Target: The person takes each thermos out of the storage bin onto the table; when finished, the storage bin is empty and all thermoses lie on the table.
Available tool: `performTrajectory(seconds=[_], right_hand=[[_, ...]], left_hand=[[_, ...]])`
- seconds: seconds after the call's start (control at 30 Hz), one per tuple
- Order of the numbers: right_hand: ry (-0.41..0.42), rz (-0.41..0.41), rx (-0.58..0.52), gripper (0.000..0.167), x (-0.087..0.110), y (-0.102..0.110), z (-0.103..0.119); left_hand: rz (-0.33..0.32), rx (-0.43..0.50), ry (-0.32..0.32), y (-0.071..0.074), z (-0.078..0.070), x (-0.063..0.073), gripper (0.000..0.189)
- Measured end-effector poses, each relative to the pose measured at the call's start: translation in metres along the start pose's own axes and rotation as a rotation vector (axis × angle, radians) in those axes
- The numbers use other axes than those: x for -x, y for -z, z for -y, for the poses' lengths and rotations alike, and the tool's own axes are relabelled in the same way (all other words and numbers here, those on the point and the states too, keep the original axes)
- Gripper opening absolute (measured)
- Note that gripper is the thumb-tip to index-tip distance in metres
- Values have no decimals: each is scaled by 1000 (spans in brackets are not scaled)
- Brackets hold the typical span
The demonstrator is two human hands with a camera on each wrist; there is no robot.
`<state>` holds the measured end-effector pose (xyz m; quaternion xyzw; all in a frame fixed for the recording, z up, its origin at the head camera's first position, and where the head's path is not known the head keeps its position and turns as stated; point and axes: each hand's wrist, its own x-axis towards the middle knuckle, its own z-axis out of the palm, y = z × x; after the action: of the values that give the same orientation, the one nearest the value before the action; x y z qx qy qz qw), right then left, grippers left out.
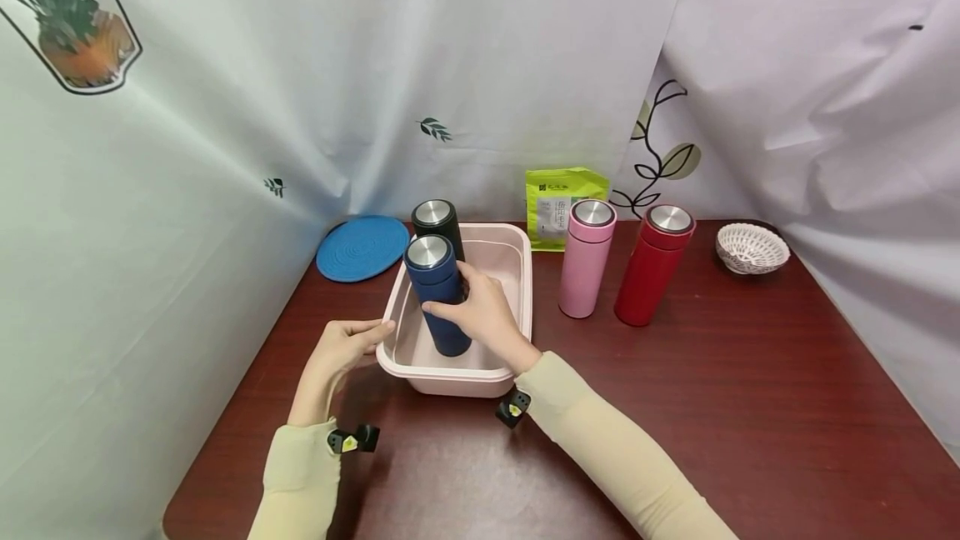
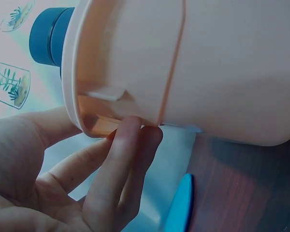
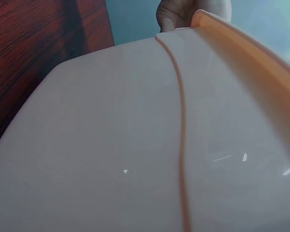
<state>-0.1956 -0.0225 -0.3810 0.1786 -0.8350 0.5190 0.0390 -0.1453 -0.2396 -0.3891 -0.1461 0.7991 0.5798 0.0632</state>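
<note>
Thumb and fingers of your right grip (image 1: 486, 307), spread bottle-wide, hold the blue bottle (image 1: 435, 287) inside the pink basin (image 1: 459, 387); your left grip (image 1: 343, 350), narrowed, pinches its left rim (image 1: 391, 367).

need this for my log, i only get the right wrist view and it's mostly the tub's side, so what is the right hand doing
Observer: The right hand grips a blue bottle.
Operator: ok, any other bottle right by that one
Observer: Yes, the head view shows a black bottle just behind it.
Operator: and what's off to the right, my view shows none of that
Observer: Right of the tub are a pink bottle and a red bottle.
</note>
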Motion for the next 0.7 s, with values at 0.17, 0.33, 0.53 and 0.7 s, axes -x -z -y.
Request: performTrajectory(seconds=[0.17, 0.33, 0.53, 0.7], right_hand=[[9, -9, -4, 66, 0, 1, -1], [19, -18, -16, 62, 2, 1, -1], [57, -64, -48, 60, 6, 2, -1], [97, -115, -89, 59, 7, 6, -1]], left_hand=[[4, 7, -5, 0, 0, -1, 56], [7, 7, -6, 0, 2, -1, 57], [-3, 0, 0, 1, 3, 0, 57], [2, 3, 0, 1, 2, -1, 58]])
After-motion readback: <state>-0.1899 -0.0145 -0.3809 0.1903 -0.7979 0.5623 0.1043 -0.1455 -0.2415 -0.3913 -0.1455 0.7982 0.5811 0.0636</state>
